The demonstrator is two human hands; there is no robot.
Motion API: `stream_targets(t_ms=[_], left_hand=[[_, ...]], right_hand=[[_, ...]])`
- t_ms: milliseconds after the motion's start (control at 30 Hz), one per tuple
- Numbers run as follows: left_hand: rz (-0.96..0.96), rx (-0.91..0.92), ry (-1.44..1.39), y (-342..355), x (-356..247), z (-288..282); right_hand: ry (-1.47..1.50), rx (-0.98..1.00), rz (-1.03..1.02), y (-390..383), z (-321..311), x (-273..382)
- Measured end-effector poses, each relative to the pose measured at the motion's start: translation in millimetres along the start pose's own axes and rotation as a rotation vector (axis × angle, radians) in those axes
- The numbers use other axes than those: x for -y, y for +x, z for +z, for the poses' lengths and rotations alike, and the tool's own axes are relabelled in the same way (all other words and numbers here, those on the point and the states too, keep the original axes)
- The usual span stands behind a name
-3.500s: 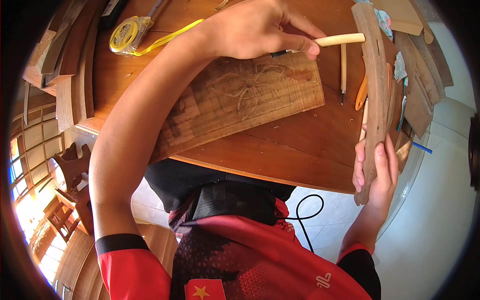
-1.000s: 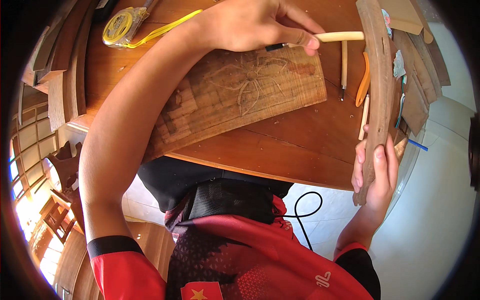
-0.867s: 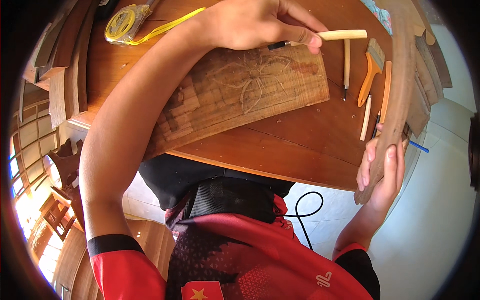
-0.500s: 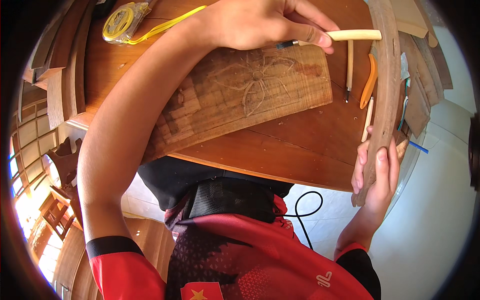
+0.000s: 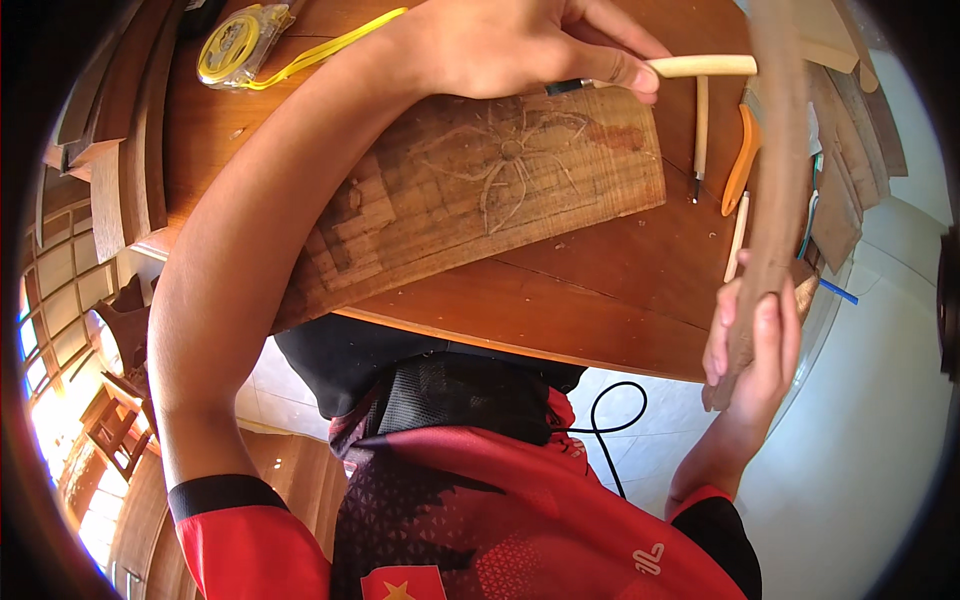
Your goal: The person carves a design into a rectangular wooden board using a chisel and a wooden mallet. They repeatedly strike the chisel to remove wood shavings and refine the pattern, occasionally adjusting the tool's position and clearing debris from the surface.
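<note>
My left hand (image 5: 535,50) reaches across to the far side and grips a carving chisel by its pale wooden handle (image 5: 705,66). The chisel lies nearly level, its dark metal end beside my fingers over a carved board (image 5: 400,215). A flower with long petals is cut in shallow lines into the brown board. On the right, my right hand (image 5: 758,335) is wrapped round the lower end of a long wooden stick (image 5: 775,210). The stick's upper part is blurred and stands beside the chisel handle's butt; I cannot tell whether they touch.
Right of the board lie another thin chisel (image 5: 700,135), an orange-handled tool (image 5: 741,160) and a pale stick-like handle (image 5: 737,235). A yellow tape measure (image 5: 232,47) with a strap sits far left. Wood pieces are stacked at the left (image 5: 130,130) and right (image 5: 835,165) of the brown table (image 5: 560,320).
The upper part of the wooden stick has swung slightly right and is now blurred. My left hand and the chisel have shifted a little left.
</note>
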State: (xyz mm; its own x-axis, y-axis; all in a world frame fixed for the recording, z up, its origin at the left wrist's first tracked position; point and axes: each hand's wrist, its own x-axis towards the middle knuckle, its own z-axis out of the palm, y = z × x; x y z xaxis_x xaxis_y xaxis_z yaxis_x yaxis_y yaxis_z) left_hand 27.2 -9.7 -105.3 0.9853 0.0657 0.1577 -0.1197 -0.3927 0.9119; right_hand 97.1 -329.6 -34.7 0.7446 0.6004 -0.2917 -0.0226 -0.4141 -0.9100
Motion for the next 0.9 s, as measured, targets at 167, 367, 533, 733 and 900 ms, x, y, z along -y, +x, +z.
stream_targets(t_ms=[167, 367, 533, 733, 900], left_hand=[[0.049, 0.031, -0.105, 4.2, 2.3, 2.7], [0.032, 0.042, -0.074, 2.4, 7.5, 1.0], [-0.001, 0.029, 0.0, -3.7, -1.6, -1.0], [0.068, -0.003, -0.123, -3.5, -1.8, -3.0], [-0.058, 0.105, -0.17, -3.5, -22.0, -16.2]], right_hand=[[0.04, 0.004, -0.032, 3.5, -2.9, -3.8], [0.078, -0.016, -0.03, 4.0, -0.3, -0.3], [0.178, -0.08, -0.044, 4.4, -4.7, -2.0], [0.068, -0.017, 0.006, 3.1, -3.6, -1.8], [0.057, 0.018, -0.03, 0.6, -5.7, -3.6]])
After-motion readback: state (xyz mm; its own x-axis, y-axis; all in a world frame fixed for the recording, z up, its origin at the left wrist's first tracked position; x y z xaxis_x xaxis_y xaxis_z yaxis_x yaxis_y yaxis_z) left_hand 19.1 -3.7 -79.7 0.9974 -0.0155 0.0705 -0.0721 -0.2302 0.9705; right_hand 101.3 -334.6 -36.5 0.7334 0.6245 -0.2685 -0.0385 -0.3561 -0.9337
